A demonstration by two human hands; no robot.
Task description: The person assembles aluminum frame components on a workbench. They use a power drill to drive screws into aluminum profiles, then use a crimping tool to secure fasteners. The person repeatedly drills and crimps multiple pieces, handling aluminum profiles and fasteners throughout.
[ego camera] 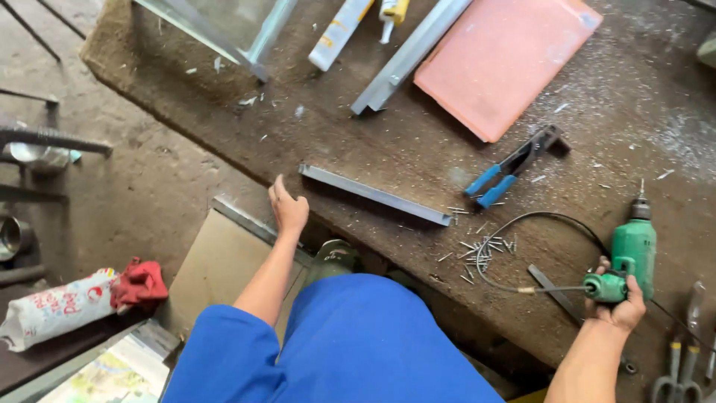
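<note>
My right hand (620, 306) grips the handle of a green electric drill (632, 250) that rests on the brown workbench (418, 149), bit pointing away from me; its black cord (537, 220) loops to the left. My left hand (288, 207) is open at the bench's near edge, fingers apart, just left of a short grey metal channel (377, 195) and not touching it. A scatter of small rivets (481, 250) lies between the channel and the drill. A blue-handled riveter (514, 166) lies beyond them.
A pink board (503, 56), longer metal profiles (410, 52), sealant tubes (339, 33) and a glass-and-metal frame (224, 30) lie at the bench's far side. Pliers (682, 366) sit at the right. On the floor: a white bag (52, 310), red cloth (140, 283), cardboard (220, 261).
</note>
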